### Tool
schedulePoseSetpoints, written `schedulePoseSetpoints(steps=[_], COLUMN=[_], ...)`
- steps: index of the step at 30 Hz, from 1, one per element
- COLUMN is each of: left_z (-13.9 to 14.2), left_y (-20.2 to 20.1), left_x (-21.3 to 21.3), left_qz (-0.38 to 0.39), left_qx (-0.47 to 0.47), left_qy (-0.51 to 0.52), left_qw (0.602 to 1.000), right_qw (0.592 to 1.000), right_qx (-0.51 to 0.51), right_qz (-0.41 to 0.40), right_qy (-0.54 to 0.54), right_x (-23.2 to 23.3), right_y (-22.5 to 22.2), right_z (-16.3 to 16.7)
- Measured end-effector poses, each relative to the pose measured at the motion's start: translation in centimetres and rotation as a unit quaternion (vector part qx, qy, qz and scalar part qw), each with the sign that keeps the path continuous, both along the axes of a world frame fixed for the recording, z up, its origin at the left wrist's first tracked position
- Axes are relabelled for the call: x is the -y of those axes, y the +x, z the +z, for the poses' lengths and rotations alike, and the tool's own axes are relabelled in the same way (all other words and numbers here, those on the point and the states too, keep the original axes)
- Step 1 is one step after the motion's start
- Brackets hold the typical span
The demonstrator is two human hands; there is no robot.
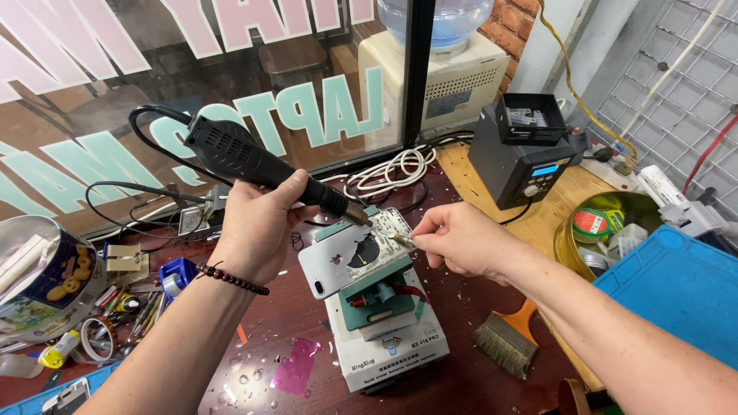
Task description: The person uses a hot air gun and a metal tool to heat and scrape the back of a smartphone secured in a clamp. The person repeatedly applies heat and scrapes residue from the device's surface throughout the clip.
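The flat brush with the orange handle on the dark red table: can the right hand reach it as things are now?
Probably yes. The flat brush with the orange handle lies uncovered just below the right hand, nothing between them, but that hand pinches a thin metal tool.

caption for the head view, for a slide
Left hand aims a hot-air gun at a phone on a holder; right hand works it with tweezers.

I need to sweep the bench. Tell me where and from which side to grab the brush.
Grip the brush by its orange handle, coming from the upper right. The handle angles up toward the right forearm, bristles pointing down-left on the table, so that end is free.
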State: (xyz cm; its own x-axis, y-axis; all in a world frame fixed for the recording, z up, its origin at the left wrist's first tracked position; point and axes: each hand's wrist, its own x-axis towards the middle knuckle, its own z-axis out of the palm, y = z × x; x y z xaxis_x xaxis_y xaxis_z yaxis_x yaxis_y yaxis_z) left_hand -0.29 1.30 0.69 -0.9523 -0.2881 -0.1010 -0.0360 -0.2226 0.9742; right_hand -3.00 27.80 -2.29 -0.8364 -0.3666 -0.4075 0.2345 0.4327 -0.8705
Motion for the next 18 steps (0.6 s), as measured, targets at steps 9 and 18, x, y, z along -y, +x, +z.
schedulePoseSetpoints(steps=[9,18], left_z=[-0.1,-0.2], left_y=[0.3,0.3], left_x=[-0.6,0.0], left_qz=[-0.008,0.0], left_qx=[0.004,-0.047], left_qy=[-0.001,0.037], left_qw=[1.0,0.998], right_qw=[0.984,0.977], right_qx=[0.092,0.08], right_qz=[-0.131,-0.138], right_qy=[-0.075,-0.14], right_x=[1.3,-0.6], right_y=[2.4,2.6], right_z=[-2.9,-1.2])
